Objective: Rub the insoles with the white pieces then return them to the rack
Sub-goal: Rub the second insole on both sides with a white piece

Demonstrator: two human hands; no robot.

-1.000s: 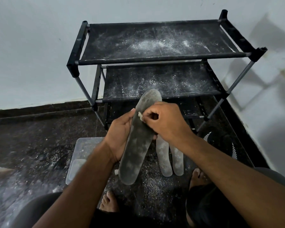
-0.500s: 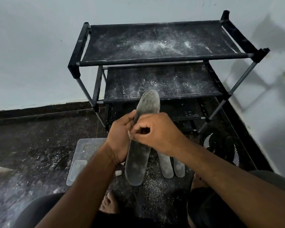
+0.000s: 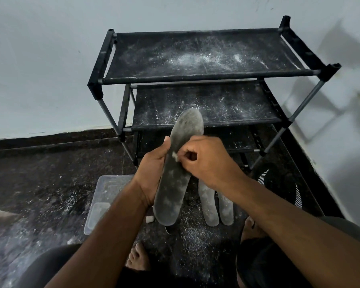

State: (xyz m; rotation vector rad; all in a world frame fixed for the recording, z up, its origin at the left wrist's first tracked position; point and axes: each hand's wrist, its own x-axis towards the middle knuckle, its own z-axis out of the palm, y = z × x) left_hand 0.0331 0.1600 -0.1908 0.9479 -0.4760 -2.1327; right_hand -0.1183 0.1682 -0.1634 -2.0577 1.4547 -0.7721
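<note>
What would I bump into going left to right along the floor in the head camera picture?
Plastic box → small white piece → held insole → two insoles on the floor → dark shoe with white stripes.

Both hands (image 3: pixel 154 171) (image 3: pixel 208 163) raised, fingers closed.

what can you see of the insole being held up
The insole is a long, flat, dark grey piece, rounded at both ends and blotched with white powder. It is held up in front of the rack, toe end up and away, heel end down above the floor. The left hand grips its left edge at mid-length, and the right hand presses a small white piece against its face.
</note>
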